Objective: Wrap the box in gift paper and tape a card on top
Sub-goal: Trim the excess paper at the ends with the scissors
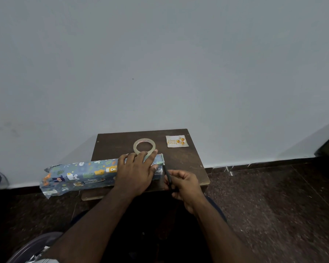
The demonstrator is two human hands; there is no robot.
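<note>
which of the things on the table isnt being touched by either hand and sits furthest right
The birthday card, lying flat at the table's far right corner. The tape roll also lies untouched but nearer the middle; the left hand presses the gift paper.

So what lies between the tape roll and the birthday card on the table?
Nothing: in the head view, bare dark table separates the tape roll from the birthday card.

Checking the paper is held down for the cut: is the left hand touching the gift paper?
Touching. The head view shows the left hand lying flat on the gift paper, fingers spread across its right end, no gap visible beneath.
</note>
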